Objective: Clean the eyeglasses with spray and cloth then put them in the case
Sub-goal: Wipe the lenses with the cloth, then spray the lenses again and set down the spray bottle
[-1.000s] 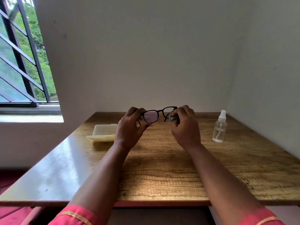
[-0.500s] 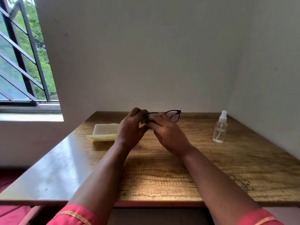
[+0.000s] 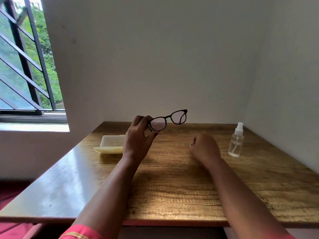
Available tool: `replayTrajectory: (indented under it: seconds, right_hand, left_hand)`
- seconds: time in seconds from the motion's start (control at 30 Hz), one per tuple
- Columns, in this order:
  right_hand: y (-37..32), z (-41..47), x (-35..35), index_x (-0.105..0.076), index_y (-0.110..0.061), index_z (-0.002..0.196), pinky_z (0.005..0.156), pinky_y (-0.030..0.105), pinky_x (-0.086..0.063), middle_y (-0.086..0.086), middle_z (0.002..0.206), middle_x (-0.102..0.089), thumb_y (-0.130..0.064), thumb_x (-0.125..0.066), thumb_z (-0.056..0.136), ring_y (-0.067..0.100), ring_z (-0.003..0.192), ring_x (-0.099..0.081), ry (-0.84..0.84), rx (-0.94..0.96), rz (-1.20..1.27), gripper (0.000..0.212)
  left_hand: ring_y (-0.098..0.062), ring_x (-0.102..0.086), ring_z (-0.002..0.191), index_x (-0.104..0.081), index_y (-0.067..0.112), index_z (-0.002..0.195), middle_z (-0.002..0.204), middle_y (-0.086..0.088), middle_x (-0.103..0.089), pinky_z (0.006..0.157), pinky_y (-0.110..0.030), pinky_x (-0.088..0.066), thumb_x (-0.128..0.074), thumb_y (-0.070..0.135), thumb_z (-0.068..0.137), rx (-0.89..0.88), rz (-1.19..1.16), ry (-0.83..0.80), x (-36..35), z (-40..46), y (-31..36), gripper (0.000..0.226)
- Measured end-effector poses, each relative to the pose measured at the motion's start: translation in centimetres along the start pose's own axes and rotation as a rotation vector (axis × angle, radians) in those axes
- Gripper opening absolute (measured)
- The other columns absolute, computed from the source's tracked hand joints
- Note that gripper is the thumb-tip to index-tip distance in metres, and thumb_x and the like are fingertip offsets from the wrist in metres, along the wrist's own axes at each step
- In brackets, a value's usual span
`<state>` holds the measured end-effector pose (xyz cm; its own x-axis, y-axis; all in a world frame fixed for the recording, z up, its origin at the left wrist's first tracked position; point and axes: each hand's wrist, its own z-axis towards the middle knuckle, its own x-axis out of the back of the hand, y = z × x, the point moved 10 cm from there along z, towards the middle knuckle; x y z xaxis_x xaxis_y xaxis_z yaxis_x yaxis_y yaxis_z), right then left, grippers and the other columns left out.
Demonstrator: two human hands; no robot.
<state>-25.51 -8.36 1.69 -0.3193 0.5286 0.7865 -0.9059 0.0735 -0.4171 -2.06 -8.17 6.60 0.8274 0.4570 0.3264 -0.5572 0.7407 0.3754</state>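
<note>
My left hand (image 3: 138,144) pinches the black-framed eyeglasses (image 3: 168,119) at their left end and holds them tilted in the air above the far part of the wooden table (image 3: 172,187). Their temples look folded. My right hand (image 3: 204,149) hovers low over the table to the right of the glasses, apart from them. Its fingers are curled, and a small grey bit of the cloth (image 3: 191,145) peeks out at the fingertips while the rest stays hidden. The open pale yellow case (image 3: 110,144) lies left of my left hand. The clear spray bottle (image 3: 235,142) stands right of my right hand.
White walls close the table at the back and on the right. A barred window (image 3: 25,66) is at the left. The table's front edge runs just above my red sleeves.
My right hand left the glasses and moved down and to the right. My left hand now holds the glasses alone, lifted and tilted with the right lens higher.
</note>
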Motion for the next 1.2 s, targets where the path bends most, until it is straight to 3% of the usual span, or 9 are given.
replayTrajectory:
  seconds: [0.1,0.23,0.33,0.4,0.53,0.7,0.8,0.97,1.2]
  right_hand:
    - [0.0,0.1,-1.2,-0.064,-0.014,0.102,0.063,0.029,-0.041,0.004,0.098,-0.063,-0.015,-0.063,0.082,0.022,0.087,-0.059,-0.112,-0.036,-0.046,0.020]
    - [-0.6,-0.2,-1.6,-0.060,-0.017,0.112,0.082,0.037,-0.047,0.004,0.115,-0.058,-0.021,-0.061,0.081,0.026,0.106,-0.054,-0.156,-0.012,-0.155,0.031]
    - [-3.6,-0.3,0.9,-0.062,-0.022,0.097,0.083,0.035,-0.042,0.000,0.110,-0.054,-0.020,-0.059,0.082,0.022,0.103,-0.050,0.074,0.237,-0.120,0.016]
    - [-5.3,-0.9,2.2,-0.064,-0.021,0.090,0.074,0.031,-0.046,-0.006,0.095,-0.058,-0.015,-0.058,0.084,0.015,0.088,-0.054,0.158,0.368,0.187,0.010]
    - [-6.9,-1.4,-0.8,-0.070,-0.017,0.097,0.061,0.019,-0.047,-0.003,0.081,-0.070,-0.022,-0.058,0.097,0.005,0.068,-0.061,-0.159,0.285,0.707,0.013]
    - [-7.9,-3.0,-4.6,-0.061,-0.010,0.119,0.060,0.027,-0.046,0.014,0.091,-0.072,-0.050,-0.039,0.100,0.017,0.070,-0.060,-0.566,0.063,1.053,0.049]
    - [-8.8,-3.8,-5.6,-0.054,-0.009,0.129,0.065,0.029,-0.044,0.014,0.094,-0.070,-0.059,-0.032,0.099,0.017,0.073,-0.059,-0.726,-0.017,1.244,0.062]
    - [-8.9,-3.4,-4.8,-0.061,-0.011,0.113,0.062,0.027,-0.042,0.009,0.081,-0.066,-0.054,-0.027,0.101,0.016,0.068,-0.057,-0.668,-0.053,1.417,0.056]
    - [-7.5,-2.6,-5.3,-0.062,-0.015,0.083,0.056,0.027,-0.034,0.003,0.064,-0.057,-0.049,-0.032,0.103,0.012,0.057,-0.048,-0.523,-0.107,1.365,0.049]
  left_hand:
    - [-0.019,-0.067,0.088,-0.062,0.007,0.115,0.109,-0.005,-0.058,0.075,-0.042,-0.059,-0.085,0.012,0.068,-0.009,-0.018,0.014,0.2,0.4,0.1,0.052]
    - [-0.017,-0.065,0.088,-0.063,0.006,0.115,0.111,-0.008,-0.054,0.078,-0.038,-0.059,-0.086,0.013,0.068,0.001,-0.030,0.012,0.2,0.3,0.0,0.053]
    - [-0.015,-0.066,0.087,-0.063,0.005,0.115,0.111,-0.007,-0.052,0.079,-0.030,-0.059,-0.085,0.013,0.069,0.043,-0.075,0.050,0.5,0.3,-0.3,0.051]
    - [-0.013,-0.066,0.084,-0.062,0.005,0.113,0.111,-0.007,-0.051,0.078,-0.020,-0.056,-0.084,0.014,0.071,0.089,-0.125,0.090,0.8,0.4,-0.5,0.049]
    - [-0.010,-0.068,0.085,-0.058,0.007,0.113,0.113,-0.007,-0.052,0.075,-0.016,-0.055,-0.080,0.022,0.075,0.156,-0.255,0.116,0.8,0.2,-0.4,0.046]
    - [-0.015,-0.069,0.089,-0.055,0.019,0.109,0.108,-0.010,-0.061,0.075,-0.027,-0.056,-0.080,0.032,0.077,0.281,-0.437,0.063,-0.9,-0.5,-1.2,0.042]
    - [-0.018,-0.070,0.086,-0.054,0.010,0.109,0.096,-0.009,-0.067,0.070,-0.028,-0.055,-0.078,0.029,0.080,0.382,-0.639,0.008,-2.2,-1.1,-1.4,0.042]
    - [-0.020,-0.070,0.088,-0.054,0.006,0.111,0.096,-0.009,-0.069,0.073,-0.030,-0.056,-0.075,0.018,0.082,0.416,-0.734,-0.082,-3.7,-1.6,-0.5,0.038]
    - [-0.022,-0.069,0.085,-0.052,0.002,0.110,0.097,-0.014,-0.067,0.073,-0.031,-0.054,-0.070,0.006,0.086,0.389,-0.732,-0.187,-4.7,-1.8,0.1,0.031]
